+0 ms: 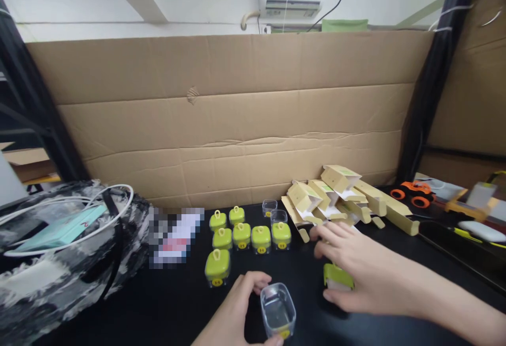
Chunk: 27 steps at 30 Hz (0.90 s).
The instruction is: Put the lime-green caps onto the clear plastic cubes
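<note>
My left hand [241, 306] curls round the left side of a clear plastic container [278, 309], thumb near its yellow round sticker and fingertips by the far rim. The container has no lid on and looks empty. To the right, my right hand [348, 261] is over a green lid [338, 276] with a white underside, fingers spread and thumb apart below it. The palm hides part of that lid, and contact is unclear. Beyond my left hand stand several small lidded containers [217, 266] with green looped lids. Behind them are two clear lidless containers [279, 216].
Opened cardboard boxes [336, 193] are heaped at the back right, before a tall cardboard wall [237, 119]. An orange toy truck [415, 193] and other items line the right. A grey-and-black fabric bundle [130, 235] with cables lies left, beside a blurred patch [176, 238].
</note>
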Available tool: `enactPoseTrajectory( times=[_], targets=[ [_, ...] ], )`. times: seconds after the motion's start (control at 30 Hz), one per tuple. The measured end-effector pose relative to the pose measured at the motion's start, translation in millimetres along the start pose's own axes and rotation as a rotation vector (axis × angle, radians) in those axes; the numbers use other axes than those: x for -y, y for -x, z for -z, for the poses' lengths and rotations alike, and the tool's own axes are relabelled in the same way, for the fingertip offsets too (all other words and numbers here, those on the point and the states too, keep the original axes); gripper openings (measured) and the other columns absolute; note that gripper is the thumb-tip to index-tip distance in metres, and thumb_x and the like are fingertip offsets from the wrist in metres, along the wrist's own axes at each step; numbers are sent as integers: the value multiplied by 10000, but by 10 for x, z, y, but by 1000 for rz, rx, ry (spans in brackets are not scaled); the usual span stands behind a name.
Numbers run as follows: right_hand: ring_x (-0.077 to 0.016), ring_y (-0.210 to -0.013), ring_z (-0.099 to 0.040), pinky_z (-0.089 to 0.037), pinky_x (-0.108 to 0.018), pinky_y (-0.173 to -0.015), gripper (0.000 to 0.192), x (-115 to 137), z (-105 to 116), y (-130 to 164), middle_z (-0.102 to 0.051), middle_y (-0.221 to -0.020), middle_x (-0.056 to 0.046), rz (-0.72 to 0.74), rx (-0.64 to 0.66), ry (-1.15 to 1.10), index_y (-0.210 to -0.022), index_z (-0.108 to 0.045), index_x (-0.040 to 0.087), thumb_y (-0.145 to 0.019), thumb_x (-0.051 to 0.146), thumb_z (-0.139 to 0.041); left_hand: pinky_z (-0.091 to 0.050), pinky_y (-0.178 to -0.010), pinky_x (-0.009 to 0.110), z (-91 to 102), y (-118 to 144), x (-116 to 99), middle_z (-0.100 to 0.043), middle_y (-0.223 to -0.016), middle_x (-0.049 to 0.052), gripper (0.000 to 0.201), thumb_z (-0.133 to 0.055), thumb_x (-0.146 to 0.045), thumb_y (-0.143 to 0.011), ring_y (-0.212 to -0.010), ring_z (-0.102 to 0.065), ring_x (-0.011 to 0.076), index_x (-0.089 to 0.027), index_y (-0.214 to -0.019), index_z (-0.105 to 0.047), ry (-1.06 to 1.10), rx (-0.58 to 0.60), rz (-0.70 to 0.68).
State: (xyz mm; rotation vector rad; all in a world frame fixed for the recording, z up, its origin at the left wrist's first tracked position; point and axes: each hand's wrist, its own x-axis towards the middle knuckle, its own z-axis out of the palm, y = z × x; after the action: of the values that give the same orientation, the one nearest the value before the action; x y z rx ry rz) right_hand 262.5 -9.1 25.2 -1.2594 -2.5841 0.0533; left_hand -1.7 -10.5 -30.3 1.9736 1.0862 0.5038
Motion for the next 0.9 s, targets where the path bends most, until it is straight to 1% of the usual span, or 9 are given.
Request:
enactPoseTrajectory(
  times=[0.1,0.2,0.3,0.37,0.5,0.63,0.73,0.8,0.9],
  targets=[
    [-425,-1021,-549,-420,-626,-899,245,-202,-1,-1,-608,-1011,-179,-65,43,98,-751,-692,165,-628,369,-749,-355,-993,409,-5,5,-6,-533,-1111,92,457,-668,-229,-646,-1092,-514,267,-187,-1062,-484,-23,16,23],
    [-399,-1020,-555,-415,-604,-918,206,-267,-35,-8,-607,-995,-164,-61,98,94,-734,-707,169,-675,366,-733,-362,-977,411,-4,6,3,-533,-1084,63,410,-649,-215,-659,-1062,-525,255,-208,-1044,-511,-34,10,27],
    [-411,-1054,-540,-403,-585,-940,280,-237,-51,-16,-594,-1059,-192,-87,142,94,-818,-729,128,-680,371,-746,-355,-986,416,1,4,2,-529,-1091,52,427,-665,-217,-669,-1070,-524,252,-223,-1072,-525,-33,26,20],
    [-425,-1054,-535,-404,-587,-930,309,-199,-56,-23,-592,-1064,-209,-96,168,102,-796,-720,111,-666,387,-762,-351,-998,418,8,-1,-12,-527,-1108,61,442,-688,-221,-674,-1091,-520,255,-212,-1088,-531,-26,42,16],
    [-368,-904,-571,-435,-554,-866,343,-103,-96,-43,-618,-918,-151,-65,167,94,-783,-655,124,-549,313,-819,-370,-999,404,16,-18,-29,-553,-1099,76,489,-754,-197,-644,-1082,-546,249,-178,-1097,-571,1,18,26],
    [-282,-857,-599,-487,-395,-762,440,49,-203,-51,-643,-909,-57,-148,74,-289,-987,-568,192,-586,211,-749,-370,-1021,416,-9,-34,24,-617,-1142,77,562,-825,-254,-623,-1131,-554,268,-194,-1134,-600,47,-2,13],
    [-239,-917,-604,-480,-318,-782,466,190,-314,-65,-642,-986,-21,-167,-38,-617,-1087,-514,232,-666,218,-712,-352,-1044,426,-30,-39,68,-627,-1175,65,585,-834,-274,-623,-1160,-547,271,-221,-1157,-601,78,-6,17],
    [-227,-937,-598,-472,-298,-802,477,268,-398,-80,-635,-1001,-11,-145,-74,-734,-1097,-520,232,-674,223,-739,-336,-1058,429,-36,-40,80,-623,-1206,61,613,-834,-295,-626,-1179,-534,270,-227,-1180,-579,113,7,16],
    [-234,-986,-596,-455,-313,-859,499,331,-526,-105,-631,-1053,-26,-124,-78,-770,-1102,-551,215,-667,226,-794,-345,-1041,410,-43,-35,66,-618,-1173,64,615,-842,-268,-608,-1161,-530,270,-201,-1161,-583,96,4,50]
  ],
)
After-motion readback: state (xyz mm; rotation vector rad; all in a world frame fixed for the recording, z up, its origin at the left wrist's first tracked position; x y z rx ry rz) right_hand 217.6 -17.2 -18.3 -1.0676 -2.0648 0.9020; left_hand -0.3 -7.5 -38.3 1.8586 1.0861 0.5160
